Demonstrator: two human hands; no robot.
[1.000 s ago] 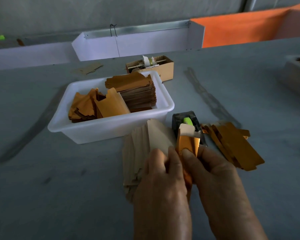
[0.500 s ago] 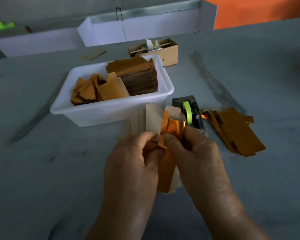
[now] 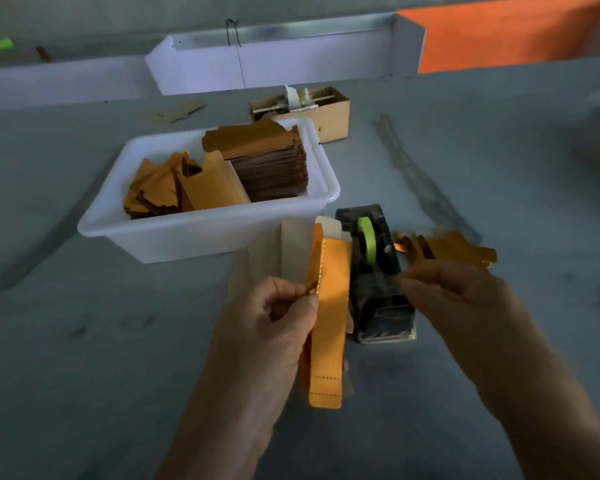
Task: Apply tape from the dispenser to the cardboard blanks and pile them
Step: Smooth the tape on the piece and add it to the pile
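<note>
My left hand [image 3: 267, 323] is shut on a long orange cardboard blank [image 3: 329, 323], held upright by its left edge, with a fan of pale blanks [image 3: 291, 247] behind it. Just right of it stands the black tape dispenser [image 3: 378, 299] with a green roll [image 3: 367, 244]. My right hand [image 3: 465, 306] hovers at the dispenser's right side, thumb and forefinger pinched together; I cannot make out tape between them. A loose pile of orange blanks [image 3: 454, 245] lies on the table beyond my right hand.
A white plastic tub [image 3: 201, 233] holding stacked and loose blanks sits behind my left hand. Farther back are a small cardboard box [image 3: 329, 119], a white trough [image 3: 291, 64] and an orange panel [image 3: 499, 32]. The grey table [image 3: 84, 341] spreads around.
My right hand has let go of the orange blank and moved right to the dispenser. The left hand now holds the blank alone, lifted and turned flat toward me.
</note>
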